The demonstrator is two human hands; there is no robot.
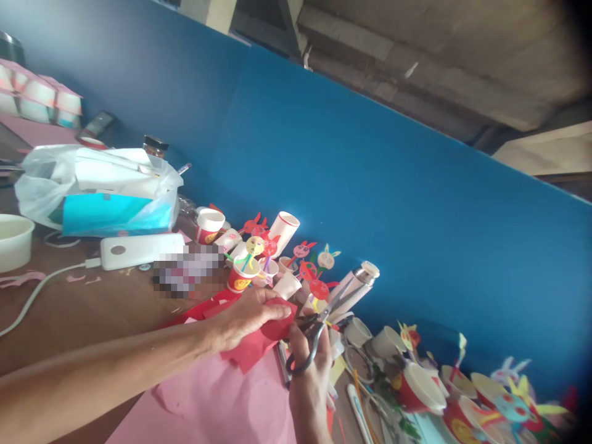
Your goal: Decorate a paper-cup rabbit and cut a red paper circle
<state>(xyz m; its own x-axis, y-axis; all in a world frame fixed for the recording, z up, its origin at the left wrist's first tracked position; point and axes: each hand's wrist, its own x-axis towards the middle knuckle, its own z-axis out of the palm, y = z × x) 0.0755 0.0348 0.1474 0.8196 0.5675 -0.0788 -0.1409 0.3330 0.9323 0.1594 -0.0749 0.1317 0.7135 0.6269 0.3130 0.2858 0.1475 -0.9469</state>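
My left hand (pixel 252 317) is closed on a piece of red paper (pixel 280 311), pinched between thumb and fingers. In my right hand (pixel 311 370) is a pair of scissors (pixel 316 342), its dark handle loops around the thumb and fingers and its blades pointing up and away. The scissors are just to the right of the paper; whether the blades touch it I cannot tell. More red paper (pixel 250 351) hangs beneath my left hand, above a large pink sheet (pixel 222 401) on the table.
Paper cups (pixel 245 271) with paper animal faces stand behind my hands. A white flask (pixel 354 287) leans to the right. More decorated cups (pixel 420 385) fill the right side. A plastic bag (pixel 46 179), a white power bank (pixel 139 251) and its cable lie left. A blue partition (pixel 370 166) rises behind.
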